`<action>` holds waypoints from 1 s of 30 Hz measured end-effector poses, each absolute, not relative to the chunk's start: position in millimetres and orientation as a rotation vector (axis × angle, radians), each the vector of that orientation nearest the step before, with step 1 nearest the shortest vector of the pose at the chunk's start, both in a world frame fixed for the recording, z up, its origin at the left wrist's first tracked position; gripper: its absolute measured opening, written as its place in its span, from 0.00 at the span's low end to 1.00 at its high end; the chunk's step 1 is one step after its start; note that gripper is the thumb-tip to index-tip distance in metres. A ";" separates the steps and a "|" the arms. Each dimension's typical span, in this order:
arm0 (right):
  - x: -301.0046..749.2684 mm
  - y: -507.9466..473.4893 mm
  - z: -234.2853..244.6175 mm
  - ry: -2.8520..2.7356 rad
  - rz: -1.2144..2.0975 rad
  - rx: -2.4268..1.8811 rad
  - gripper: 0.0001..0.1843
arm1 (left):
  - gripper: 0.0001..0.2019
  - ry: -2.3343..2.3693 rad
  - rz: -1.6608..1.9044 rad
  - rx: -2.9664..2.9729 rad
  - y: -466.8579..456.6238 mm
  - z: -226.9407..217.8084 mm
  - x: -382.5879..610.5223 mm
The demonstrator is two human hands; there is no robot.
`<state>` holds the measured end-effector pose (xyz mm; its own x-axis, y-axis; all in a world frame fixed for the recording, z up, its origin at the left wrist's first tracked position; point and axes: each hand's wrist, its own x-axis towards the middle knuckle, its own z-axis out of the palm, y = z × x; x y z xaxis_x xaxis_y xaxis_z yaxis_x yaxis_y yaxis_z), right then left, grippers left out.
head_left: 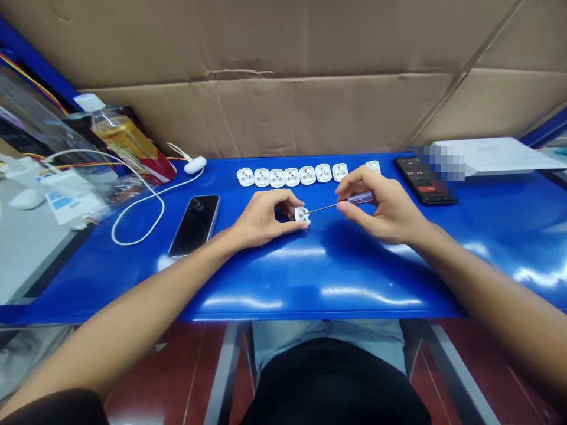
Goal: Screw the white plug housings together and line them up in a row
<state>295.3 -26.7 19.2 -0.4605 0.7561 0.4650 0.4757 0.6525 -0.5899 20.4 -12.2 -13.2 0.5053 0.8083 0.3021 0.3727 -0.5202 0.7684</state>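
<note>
Screwdriver, handle partly hidden, is gripped by right hand; left hand pinches a white fitting.

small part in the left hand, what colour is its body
The small part has a white body, seen in the head view.

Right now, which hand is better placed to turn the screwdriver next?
Likely the right hand: it holds the screwdriver by its handle, shaft reaching the white piece. The left hand pinches that piece.
</note>
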 end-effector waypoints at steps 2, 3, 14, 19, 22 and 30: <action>296.0 -26.8 20.0 -2.136 0.588 -0.962 0.09 | 0.19 0.961 0.878 2.107 -11.9 -13.9 19.8; 295.8 -27.0 20.6 -2.128 0.654 -0.973 0.08 | 0.19 0.959 0.876 2.104 -12.2 -14.0 19.7; 288.6 -25.6 21.1 -1.972 0.868 -1.106 0.12 | 0.19 0.985 0.834 2.078 -12.4 -10.0 19.8; 298.0 -26.3 26.8 -2.132 0.795 -1.050 0.09 | 0.19 0.977 0.833 2.084 -11.8 -10.8 17.8; 302.3 -26.1 28.9 -2.201 0.831 -1.060 0.09 | 0.18 0.976 0.867 2.064 -12.4 -11.8 18.6; 294.1 -32.7 31.9 -2.084 0.977 -1.146 0.17 | 0.18 0.992 0.846 2.087 -15.3 -12.2 20.2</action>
<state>294.1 -32.7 31.9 -0.4758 0.8705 0.1257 0.4602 0.3682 -0.8079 20.2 -15.3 -12.2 0.5013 0.8238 0.2645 0.3908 -0.4883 0.7803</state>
